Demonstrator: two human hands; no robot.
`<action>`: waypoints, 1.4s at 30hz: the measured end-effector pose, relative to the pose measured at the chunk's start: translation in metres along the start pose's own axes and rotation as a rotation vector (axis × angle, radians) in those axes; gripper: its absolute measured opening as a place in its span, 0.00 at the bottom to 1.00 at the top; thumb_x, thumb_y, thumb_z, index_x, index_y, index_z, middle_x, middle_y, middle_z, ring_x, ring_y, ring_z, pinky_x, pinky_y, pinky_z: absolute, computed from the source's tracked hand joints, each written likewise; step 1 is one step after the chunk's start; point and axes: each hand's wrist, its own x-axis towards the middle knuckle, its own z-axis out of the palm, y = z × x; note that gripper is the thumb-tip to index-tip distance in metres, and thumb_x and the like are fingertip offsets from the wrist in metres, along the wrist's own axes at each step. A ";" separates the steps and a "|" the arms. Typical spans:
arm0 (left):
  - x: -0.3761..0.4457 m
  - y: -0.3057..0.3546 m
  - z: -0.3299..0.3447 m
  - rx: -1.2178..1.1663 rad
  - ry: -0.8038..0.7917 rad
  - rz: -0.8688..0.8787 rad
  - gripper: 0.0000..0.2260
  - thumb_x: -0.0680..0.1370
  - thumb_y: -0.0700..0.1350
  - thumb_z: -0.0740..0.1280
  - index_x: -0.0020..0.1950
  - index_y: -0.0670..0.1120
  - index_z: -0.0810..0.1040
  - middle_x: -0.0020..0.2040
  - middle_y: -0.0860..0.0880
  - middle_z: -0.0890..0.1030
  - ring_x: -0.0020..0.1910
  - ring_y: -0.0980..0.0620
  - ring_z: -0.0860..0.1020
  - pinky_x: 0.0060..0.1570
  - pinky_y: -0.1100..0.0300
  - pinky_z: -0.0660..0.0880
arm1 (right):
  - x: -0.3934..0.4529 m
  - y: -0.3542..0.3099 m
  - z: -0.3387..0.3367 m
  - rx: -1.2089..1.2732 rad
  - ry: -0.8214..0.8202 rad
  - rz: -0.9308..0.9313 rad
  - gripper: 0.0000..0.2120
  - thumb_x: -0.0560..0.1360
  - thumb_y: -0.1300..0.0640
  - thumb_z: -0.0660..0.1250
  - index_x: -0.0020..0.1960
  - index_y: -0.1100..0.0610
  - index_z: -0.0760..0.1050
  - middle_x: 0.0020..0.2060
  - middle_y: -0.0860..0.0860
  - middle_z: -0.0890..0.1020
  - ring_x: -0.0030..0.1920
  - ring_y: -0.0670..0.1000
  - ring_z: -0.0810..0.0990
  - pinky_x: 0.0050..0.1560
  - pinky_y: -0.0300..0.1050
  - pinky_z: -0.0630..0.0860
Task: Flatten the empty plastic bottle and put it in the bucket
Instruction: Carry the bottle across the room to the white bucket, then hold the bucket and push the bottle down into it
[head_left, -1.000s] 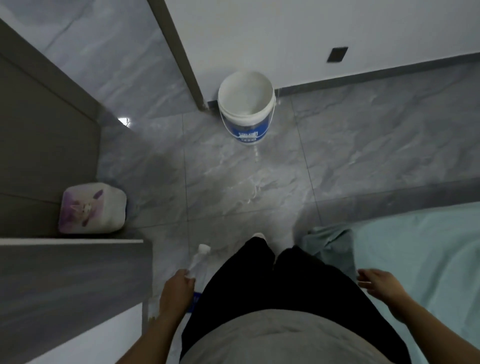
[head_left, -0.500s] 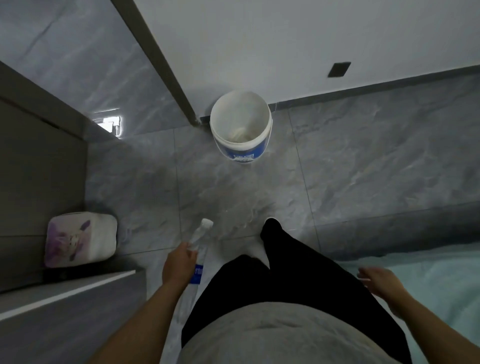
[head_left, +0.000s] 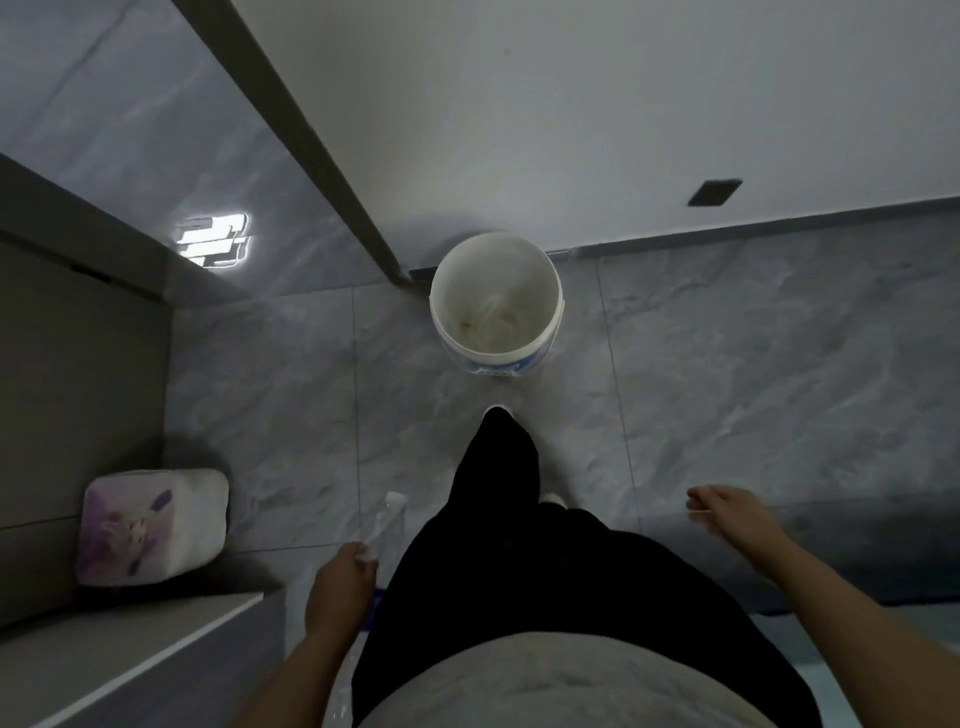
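Observation:
My left hand (head_left: 340, 587) grips a clear plastic bottle (head_left: 387, 519) with a white cap and blue label, held low beside my left leg, cap pointing forward. The bottle's lower part is hidden behind the hand and my black trousers. A white bucket (head_left: 550, 291) with a blue band stands on the floor ahead, against the wall, open top facing up with some pale residue inside. My right hand (head_left: 727, 512) hangs free at the right, fingers loosely apart, holding nothing. One foot is stepped forward just short of the bucket.
A grey cabinet (head_left: 78, 395) runs along the left, with a white and purple tissue pack (head_left: 150, 525) on the floor beside it. A door frame post (head_left: 311, 156) meets the floor left of the bucket. Grey tiled floor (head_left: 753, 374) stretches right.
I have walked closer to the bucket, so it appears larger and nearer. The bottle stays in my left hand at my side. The bed at right has dropped out of view.

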 end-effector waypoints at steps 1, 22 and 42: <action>0.012 0.011 -0.007 0.006 -0.006 0.017 0.08 0.76 0.38 0.62 0.51 0.36 0.76 0.49 0.33 0.81 0.50 0.37 0.79 0.44 0.55 0.70 | 0.004 -0.007 0.001 -0.001 0.006 0.009 0.16 0.78 0.63 0.55 0.58 0.72 0.72 0.58 0.69 0.77 0.57 0.65 0.77 0.46 0.45 0.71; 0.226 0.238 -0.038 -0.098 0.065 0.127 0.07 0.77 0.41 0.60 0.51 0.41 0.76 0.40 0.40 0.80 0.42 0.40 0.79 0.41 0.55 0.72 | 0.151 -0.202 0.030 -0.004 -0.088 -0.028 0.15 0.78 0.63 0.54 0.58 0.69 0.73 0.55 0.66 0.79 0.56 0.63 0.78 0.57 0.52 0.71; 0.508 0.316 0.122 -0.215 -0.058 0.140 0.11 0.75 0.43 0.65 0.54 0.39 0.75 0.49 0.39 0.81 0.43 0.43 0.80 0.44 0.53 0.76 | 0.437 -0.266 0.173 -0.281 0.018 -0.350 0.22 0.79 0.53 0.51 0.72 0.58 0.58 0.68 0.60 0.71 0.67 0.58 0.70 0.66 0.50 0.65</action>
